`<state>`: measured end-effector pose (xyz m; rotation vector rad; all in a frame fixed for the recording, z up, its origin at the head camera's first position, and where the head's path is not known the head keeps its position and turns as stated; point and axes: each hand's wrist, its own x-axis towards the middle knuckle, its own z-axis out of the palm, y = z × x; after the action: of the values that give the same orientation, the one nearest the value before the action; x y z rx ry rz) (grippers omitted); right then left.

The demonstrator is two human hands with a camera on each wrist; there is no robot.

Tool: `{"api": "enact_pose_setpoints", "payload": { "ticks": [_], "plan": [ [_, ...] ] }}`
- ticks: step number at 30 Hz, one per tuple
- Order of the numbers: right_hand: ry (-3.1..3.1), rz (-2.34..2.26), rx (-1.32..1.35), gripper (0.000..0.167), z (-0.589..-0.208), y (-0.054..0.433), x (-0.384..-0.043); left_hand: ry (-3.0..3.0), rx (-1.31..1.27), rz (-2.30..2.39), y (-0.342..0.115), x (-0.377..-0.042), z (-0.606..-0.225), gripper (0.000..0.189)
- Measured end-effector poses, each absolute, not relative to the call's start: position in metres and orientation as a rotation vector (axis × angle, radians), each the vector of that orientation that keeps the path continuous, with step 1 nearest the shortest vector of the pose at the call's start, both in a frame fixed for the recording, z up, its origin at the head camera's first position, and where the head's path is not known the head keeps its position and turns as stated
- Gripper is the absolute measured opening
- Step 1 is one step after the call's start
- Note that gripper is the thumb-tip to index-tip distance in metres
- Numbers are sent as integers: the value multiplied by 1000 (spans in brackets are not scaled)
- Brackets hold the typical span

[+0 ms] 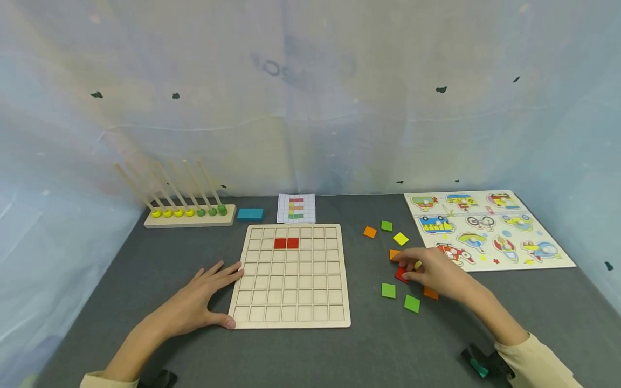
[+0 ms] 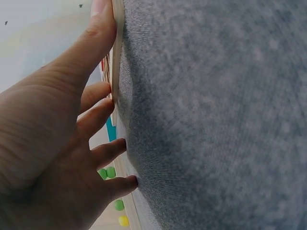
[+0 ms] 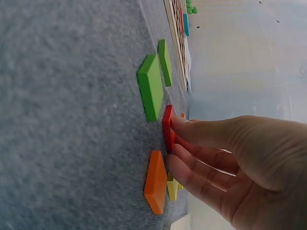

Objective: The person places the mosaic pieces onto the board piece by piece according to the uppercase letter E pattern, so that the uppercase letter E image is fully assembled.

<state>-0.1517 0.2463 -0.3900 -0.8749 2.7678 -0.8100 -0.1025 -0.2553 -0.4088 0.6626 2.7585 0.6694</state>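
A light wooden grid board point(image 1: 290, 298) lies on the table, two red square tiles point(image 1: 286, 243) side by side in its second row. Spread along the board's left edge, my left hand point(image 1: 194, 302) has its thumb at the near corner and fingertips by the side. To the right of the board, my right hand point(image 1: 439, 272) pinches a red tile point(image 3: 167, 127) between thumb and fingers, low over the table. Around it lie green tiles point(image 1: 388, 290), orange tiles point(image 1: 370, 231) and yellow tiles point(image 1: 400, 238). One yellow tile is partly hidden behind the fingers.
Behind the board lie a paper card point(image 1: 296, 209) with a coloured tile pattern and a blue block point(image 1: 249, 215). A peg stand point(image 1: 189, 220) with yellow and green beads stands at back left. At the right lies a vehicle puzzle board point(image 1: 490, 231), close to my right hand.
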Motion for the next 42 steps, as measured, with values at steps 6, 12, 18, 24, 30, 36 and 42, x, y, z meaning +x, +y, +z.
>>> {"api": "enact_pose_setpoints", "payload": {
  "ticks": [6,12,18,24,30,36,42],
  "plan": [
    [2750,-846,-884,28,-392,242,-149,2767,661,676,-255,-103,-409,106],
    [2783,-821,-896,28,-393,238,-146,2770,658,677,-254,-102,-409,106],
    [2752,-854,-866,27,-392,237,-146,2765,660,679,-254,-103,-410,106],
    [2749,-861,-899,26,-392,236,-146,2766,669,689,-255,-103,-411,106],
    [2749,-827,-911,28,-389,236,-147,2764,675,701,-255,-104,-411,105],
    [2731,-802,-944,29,-381,231,-151,2767,679,705,-255,-105,-410,105],
    [2721,-796,-963,31,-372,221,-159,2764,674,699,-255,-104,-411,105]
  ]
}}
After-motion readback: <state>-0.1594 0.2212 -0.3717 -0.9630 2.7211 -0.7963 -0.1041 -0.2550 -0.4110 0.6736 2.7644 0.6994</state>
